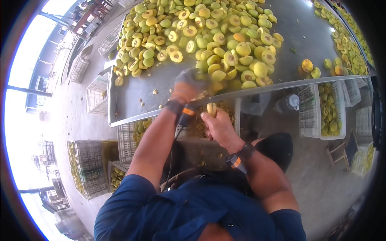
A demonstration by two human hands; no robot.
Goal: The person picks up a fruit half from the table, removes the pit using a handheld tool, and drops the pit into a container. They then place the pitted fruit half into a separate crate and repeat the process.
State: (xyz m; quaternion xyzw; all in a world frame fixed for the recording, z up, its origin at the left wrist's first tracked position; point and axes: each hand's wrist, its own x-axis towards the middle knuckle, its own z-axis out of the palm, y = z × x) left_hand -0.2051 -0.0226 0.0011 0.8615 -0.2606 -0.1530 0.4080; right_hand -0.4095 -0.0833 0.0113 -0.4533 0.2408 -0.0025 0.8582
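Observation:
My left hand [190, 83], in a grey glove, is over the metal table [136, 98] at the near edge of a heap of halved yellow-green stone fruit [219, 38]. Motion blurs its fingers, and I cannot make out whether they hold a piece. Just below the table's rim, my right hand [220, 127] is bare and closed around the pale yellow handle [211, 107] of a small tool. The working end of that tool is blurred and does not show clearly. Many fruit halves lie cut side up, some with brown pits or hollows.
Beneath the rim, a container with brownish scraps [197, 126] stands in front of me. Crates of fruit stand at left [90, 166] and right [317, 108]. A clear plastic jug [287, 103] is below the rim. A small wooden stool [337, 154] is at right.

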